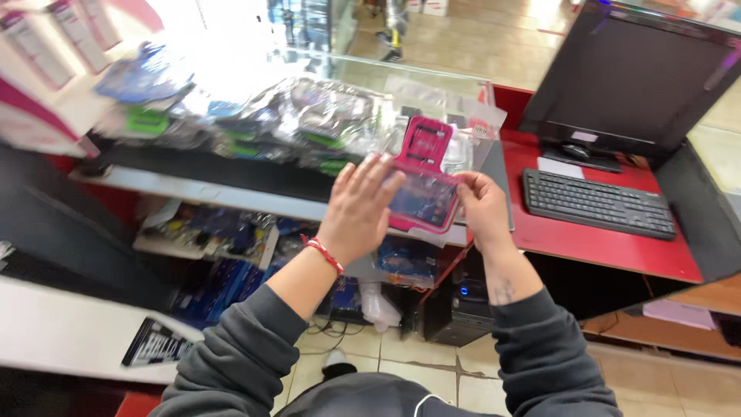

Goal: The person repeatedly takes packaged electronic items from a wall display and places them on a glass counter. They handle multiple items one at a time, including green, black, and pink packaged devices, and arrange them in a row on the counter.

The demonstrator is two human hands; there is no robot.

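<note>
1. Hands meet over a pink phone armband pouch (423,189) in a clear plastic sleeve, which we hold up in front of the counter's edge, above the lower shelves.
2. Our left hand (361,207) lies flat over the left part of the pouch, fingers together and stretched upward, its back to the camera; a red cord bracelet (324,253) circles the wrist.
3. Our right hand (483,207) grips the pouch's right edge, thumb on the front; we cannot tell where the other fingers sit behind it.
4. Just behind the pouch we see a heap of clear plastic bags (309,120) with small packed goods, spread over the glass counter (432,77).
5. To the right we find a black keyboard (596,203) on a red desk (610,247), and a dark monitor (629,77) standing behind it.
6. Below the desk stands a black computer tower (461,309) on the tiled floor (401,355).
7. Left of it, shelves under the counter hold blue packages (224,232).
8. Both our arms wear dark grey sleeves (239,347).
</note>
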